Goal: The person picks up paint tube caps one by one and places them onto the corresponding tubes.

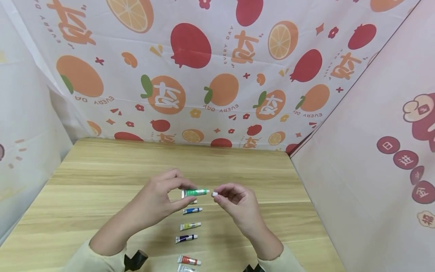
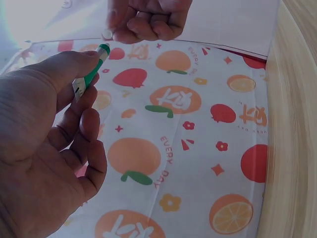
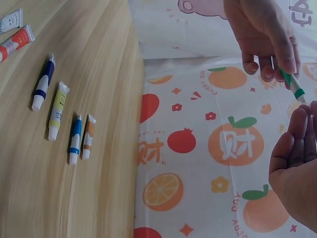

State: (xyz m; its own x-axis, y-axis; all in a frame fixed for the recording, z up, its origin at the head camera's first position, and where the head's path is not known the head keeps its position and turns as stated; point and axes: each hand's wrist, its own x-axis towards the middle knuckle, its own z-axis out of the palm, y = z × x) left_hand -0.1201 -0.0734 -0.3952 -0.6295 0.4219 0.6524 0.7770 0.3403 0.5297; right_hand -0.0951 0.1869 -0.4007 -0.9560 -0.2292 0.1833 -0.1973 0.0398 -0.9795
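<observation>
My left hand (image 1: 159, 194) pinches a green paint tube (image 1: 196, 192) between thumb and fingers, its bare nozzle pointing right. Facing it, my right hand (image 1: 239, 204) holds a small white cap (image 1: 214, 194) between thumb and forefinger, a short gap away from the nozzle. In the left wrist view the green tube (image 2: 91, 72) slants up toward the cap (image 2: 107, 34). From the right wrist, the tube's green band (image 3: 298, 92) shows close to my right fingertips, which hide most of the cap.
Below the hands, a column of capped paint tubes lies on the wooden table (image 1: 102, 170): blue (image 1: 192, 210), yellow (image 1: 190, 226), dark purple (image 1: 186, 238), red (image 1: 188, 260) and silver-white (image 1: 186, 268). An orange-brown tube (image 3: 88, 137) lies beside the blue one. Fruit-printed cloth (image 1: 210, 94) hangs behind.
</observation>
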